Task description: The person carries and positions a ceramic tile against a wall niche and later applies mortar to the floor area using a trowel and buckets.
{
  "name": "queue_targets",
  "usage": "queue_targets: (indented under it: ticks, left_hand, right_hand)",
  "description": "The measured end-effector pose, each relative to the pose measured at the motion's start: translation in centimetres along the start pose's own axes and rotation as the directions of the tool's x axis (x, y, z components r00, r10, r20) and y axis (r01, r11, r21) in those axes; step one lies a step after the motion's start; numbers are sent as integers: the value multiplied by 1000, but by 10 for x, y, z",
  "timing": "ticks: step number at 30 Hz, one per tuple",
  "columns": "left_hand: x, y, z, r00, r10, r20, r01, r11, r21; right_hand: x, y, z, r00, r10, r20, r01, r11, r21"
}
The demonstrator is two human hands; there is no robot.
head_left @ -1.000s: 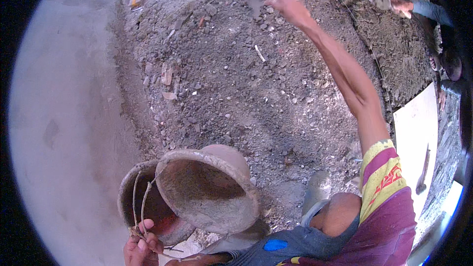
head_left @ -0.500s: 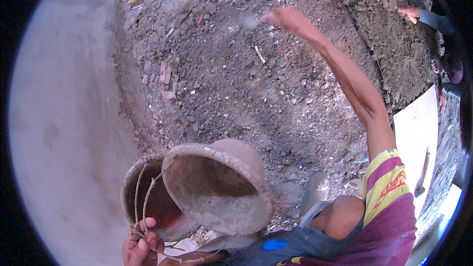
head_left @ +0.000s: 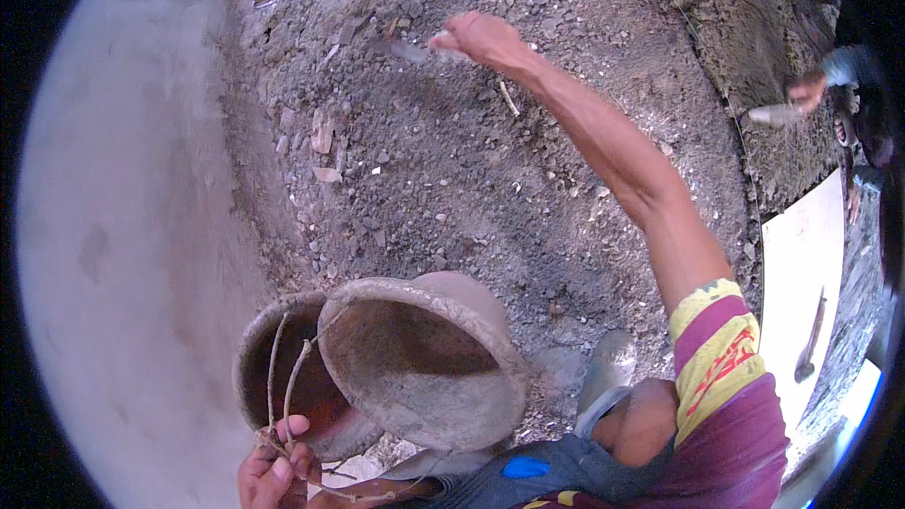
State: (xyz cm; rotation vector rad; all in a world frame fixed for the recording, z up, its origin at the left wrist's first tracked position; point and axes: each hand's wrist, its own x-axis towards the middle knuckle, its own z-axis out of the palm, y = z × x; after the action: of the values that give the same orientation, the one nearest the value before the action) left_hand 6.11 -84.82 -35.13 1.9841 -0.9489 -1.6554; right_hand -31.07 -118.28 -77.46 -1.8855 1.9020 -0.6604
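In my left hand (head_left: 273, 473), pinched between thumb and fingers, are the thin, mud-caked rope handles (head_left: 292, 372) of two tubs. The nearer mud-coated tub (head_left: 419, 377) is tipped on its side with its mouth towards me. Partly behind it, at its left, is a second tub (head_left: 255, 349), reddish and dark inside. My right arm reaches far forward over the rubble, and my right hand (head_left: 479, 38) is closed with the fingers curled. A pale grey smear (head_left: 403, 50) shows just beyond its fingertips, too blurred to name.
Stony rubble ground (head_left: 443, 170) spreads ahead. A smooth grey wall or slab (head_left: 123, 179) lies left. Along the right runs a taut string (head_left: 702, 52); beyond it a co-worker's hand (head_left: 808, 92) holds a blurred pale tool. A white board (head_left: 797, 254) bears a dark long-handled tool (head_left: 813, 339).
My right hand has swept left across the rubble, the grey smear moving with it. My left hand still grips the handles. The co-worker's hand and tool have moved nearer.
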Motion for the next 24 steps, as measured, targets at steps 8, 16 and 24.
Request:
queue_targets:
  ticks: [8, 16, 24]
  left_hand:
    - [-1, -6, -12, 999, -6, -46, 5, 1000, -31]
    - [-2, -3, -16, 999, -14, -32, 14, 1000, 16]
    - [2, 3, -2, 999, 21, 34, -22, 1000, 21]
  right_hand:
    - [10, 100, -60, 921, 268, -284, -302, 949, -84]
    - [-30, 78, -36, 922, 341, -186, -356, 933, -58]
    - [-42, -73, 41, 998, -48, 48, 58, 968, -246]
